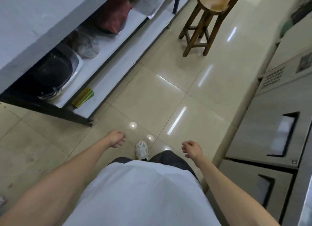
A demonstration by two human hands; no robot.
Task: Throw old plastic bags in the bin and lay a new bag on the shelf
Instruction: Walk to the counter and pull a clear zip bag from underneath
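- 2 hands hang in front of us, low over the shiny tile floor [168, 94]. We look down at them as we stand.
- Our left hand [117, 138] is curled loosely, and we see nothing in it.
- Our right hand [192, 149] is curled loosely too, and it looks empty as well.
- Up on our left is a low shelf [109, 48] under a big gray counter [33, 14].
- On that shelf sits a crinkly clear plastic bag [86, 43]. It lies between a dark round pan [50, 72] on a white tray [76, 68] and a dark red bag [113, 16].
- We think the clear one may be an old bag to throw out, but we cannot be sure.
- 1 wooden stool [207, 14] stands on the floor, well apart from the shelf.
- On our right are gray metal doors [263, 124].
- We see no bin anywhere in this view, and no new bag either.
- So the job looks like it is near the start. No bag is in our hands yet.
- What is left, we think: grab the old bags, drop them in the bin, then lay a fresh bag flat on the shelf.
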